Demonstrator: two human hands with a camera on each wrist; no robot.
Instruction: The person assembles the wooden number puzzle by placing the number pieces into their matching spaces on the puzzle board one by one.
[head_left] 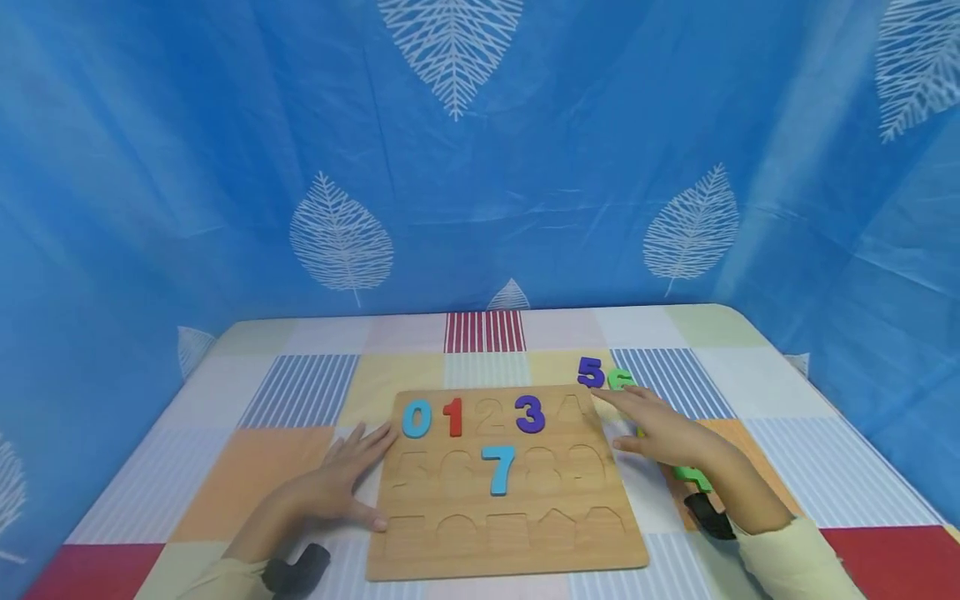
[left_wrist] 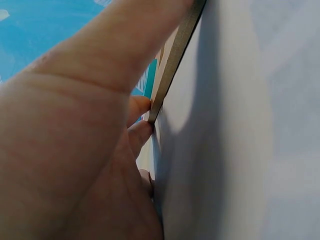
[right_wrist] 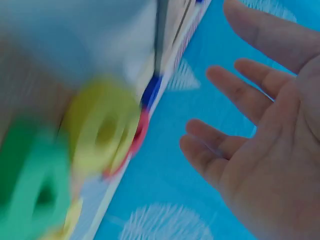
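Observation:
A wooden number board point(head_left: 435, 562) lies on the table, its rows cut with shallow outlines. Along the top row are a blue 0 point(head_left: 407, 419), a red 1 point(head_left: 455, 421) and a purple 3 point(head_left: 536, 415). A blue 7 point(head_left: 501, 468) is in the middle row. My left hand point(head_left: 341, 479) rests at the board's left edge, thumb and fingers spread and touching it. Over the upper right edge reaches my right hand point(head_left: 667, 429), fingers extended and holding nothing. Near its fingertips lie a purple 5 point(head_left: 592, 373) and a green 6 point(head_left: 618, 380).
Right of the board, partly hidden by the right arm, lies a green piece point(head_left: 693, 477). The right wrist view shows a blurred yellow piece point(right_wrist: 82, 135), a green one point(right_wrist: 25, 180) and a red one point(right_wrist: 141, 132). A blue leaf-patterned curtain point(head_left: 510, 200) hangs behind the table.

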